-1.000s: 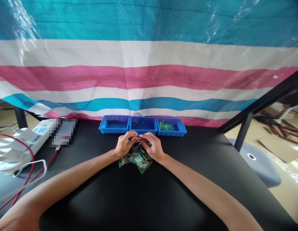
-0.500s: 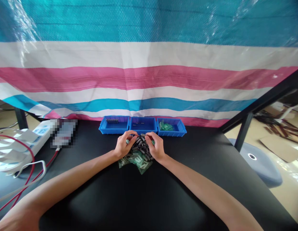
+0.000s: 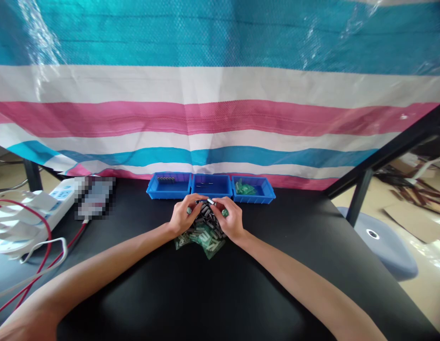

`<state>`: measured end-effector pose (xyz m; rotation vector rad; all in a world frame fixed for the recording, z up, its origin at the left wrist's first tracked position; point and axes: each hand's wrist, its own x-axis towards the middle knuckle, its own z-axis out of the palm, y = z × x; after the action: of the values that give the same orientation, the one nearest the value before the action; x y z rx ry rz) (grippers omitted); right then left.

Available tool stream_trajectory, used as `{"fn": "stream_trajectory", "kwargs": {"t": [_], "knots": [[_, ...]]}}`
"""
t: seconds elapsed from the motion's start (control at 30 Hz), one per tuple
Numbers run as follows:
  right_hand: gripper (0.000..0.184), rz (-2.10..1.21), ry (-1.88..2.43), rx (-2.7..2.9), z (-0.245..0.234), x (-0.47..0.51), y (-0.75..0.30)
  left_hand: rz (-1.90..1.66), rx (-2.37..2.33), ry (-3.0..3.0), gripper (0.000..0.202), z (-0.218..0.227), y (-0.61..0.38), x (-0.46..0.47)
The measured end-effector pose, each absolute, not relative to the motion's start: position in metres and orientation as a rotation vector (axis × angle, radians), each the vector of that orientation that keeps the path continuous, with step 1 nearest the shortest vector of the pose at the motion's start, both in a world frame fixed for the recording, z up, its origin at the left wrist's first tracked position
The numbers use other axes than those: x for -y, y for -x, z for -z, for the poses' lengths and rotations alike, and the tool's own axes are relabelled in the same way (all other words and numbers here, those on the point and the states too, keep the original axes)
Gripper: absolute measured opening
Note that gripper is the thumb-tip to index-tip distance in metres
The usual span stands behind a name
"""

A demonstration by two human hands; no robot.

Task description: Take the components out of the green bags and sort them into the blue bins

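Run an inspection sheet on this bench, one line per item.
surface: matte black tabletop.
job's things: heap of small dark cylinders on flat green strips; row of three blue plastic trays beyond it, left holding dark cylinders, middle a few thin pieces, right green pieces.
clutter: white power strip; pixelated object beside it.
grippers: bare left hand and right hand over the heap, fingers around a small silver cylinder; which hand grips it, cannot tell.
cables: red cable and white cable, table's left side.
surroundings: teal, white and pink striped tarpaulin behind; grey round stool and cardboard at right.
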<state>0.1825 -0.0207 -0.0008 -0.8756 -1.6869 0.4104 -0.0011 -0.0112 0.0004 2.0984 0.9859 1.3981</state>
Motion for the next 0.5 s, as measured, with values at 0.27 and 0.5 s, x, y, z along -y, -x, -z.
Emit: {"fn": "stream_trajectory", "kwargs": {"t": [0.27,0.5], "knots": [[0.015,-0.41,0.894,1.686,0.0014,0.0203,-0.182,-1.411,-0.977,-2.122,0.024,0.001,0.0017,0.0115],[0.019,-0.428,1.005,1.675,-0.0004,0.0203,-0.1818,-1.405,-0.981,-2.14,0.026,-0.0005,0.0023,0.0121]]}}
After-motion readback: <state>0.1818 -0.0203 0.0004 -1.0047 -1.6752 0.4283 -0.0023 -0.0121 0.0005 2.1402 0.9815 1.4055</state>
